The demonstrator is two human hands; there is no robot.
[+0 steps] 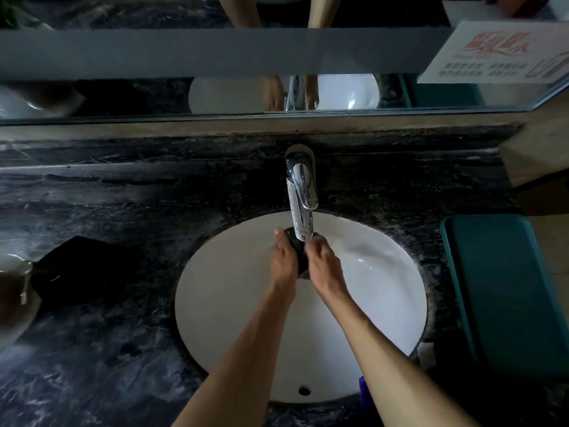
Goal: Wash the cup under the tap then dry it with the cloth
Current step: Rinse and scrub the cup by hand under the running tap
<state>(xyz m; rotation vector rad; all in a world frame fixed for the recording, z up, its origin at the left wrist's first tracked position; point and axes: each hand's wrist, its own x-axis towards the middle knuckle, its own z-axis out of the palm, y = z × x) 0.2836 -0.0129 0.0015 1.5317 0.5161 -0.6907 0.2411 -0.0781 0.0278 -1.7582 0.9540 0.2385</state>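
A small dark cup (300, 255) is held between both hands right under the spout of the chrome tap (301, 192), over the white oval sink (385, 303). My left hand (282, 260) grips its left side, thumb up near the rim. On the cup's right side, my right hand (323, 260) wraps it with fingers near the spout. Most of the cup is hidden by the hands. A dark cloth (80, 272) lies crumpled on the counter left of the sink.
The counter (107, 349) is dark marble. A teal tray-like object (505, 291) lies at the right edge. A second basin with a brownish object (12, 291) sits at far left. A mirror (215, 94) runs behind the tap, with a printed card (498, 53) at upper right.
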